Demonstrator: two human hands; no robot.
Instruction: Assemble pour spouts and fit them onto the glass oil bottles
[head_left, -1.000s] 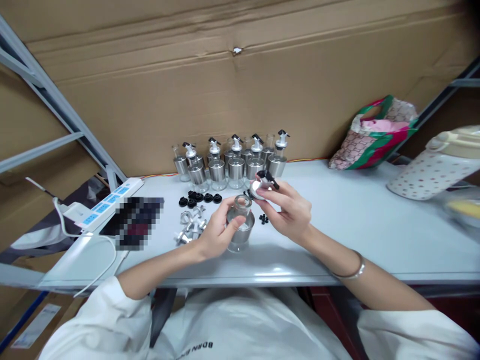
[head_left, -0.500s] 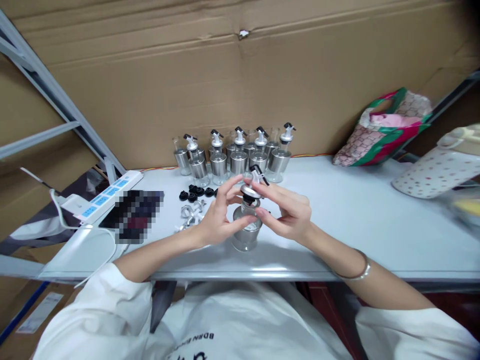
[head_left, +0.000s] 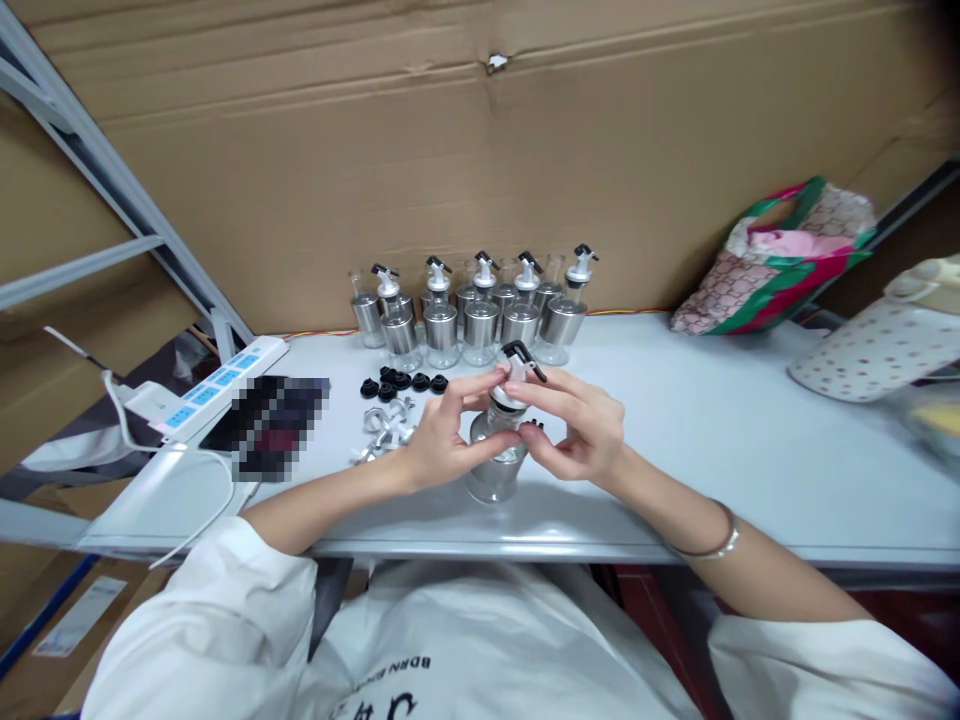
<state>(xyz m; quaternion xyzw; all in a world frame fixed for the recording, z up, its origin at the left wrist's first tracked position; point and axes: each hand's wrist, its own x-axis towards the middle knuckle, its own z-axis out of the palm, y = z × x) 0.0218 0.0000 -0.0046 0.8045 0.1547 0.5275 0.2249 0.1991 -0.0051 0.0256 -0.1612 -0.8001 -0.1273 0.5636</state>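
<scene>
Upright on the table just in front of me is a glass oil bottle (head_left: 495, 484) with a steel band around its body. A silver pour spout (head_left: 516, 372) with a black flip lever sits on its neck. My left hand (head_left: 439, 440) curves around the neck from the left, thumb across the front and fingertips near the spout. From the right, my right hand (head_left: 589, 425) closes its fingers on the spout, its thumb lower, by the neck. The two thumbs nearly meet in front and hide part of the neck.
Several similar bottles (head_left: 480, 322) stand at the back, some with spouts. Black stoppers (head_left: 402, 380) and pale spout parts (head_left: 384, 432) lie left of my hands. Further left are a power strip (head_left: 217, 390) and cable. A bag (head_left: 750, 270) and a spotted container (head_left: 862, 350) stand right.
The spout has come down onto the bottle neck, with its lever turned slightly to the right. Both hands stay around it, and the bottle remains in place.
</scene>
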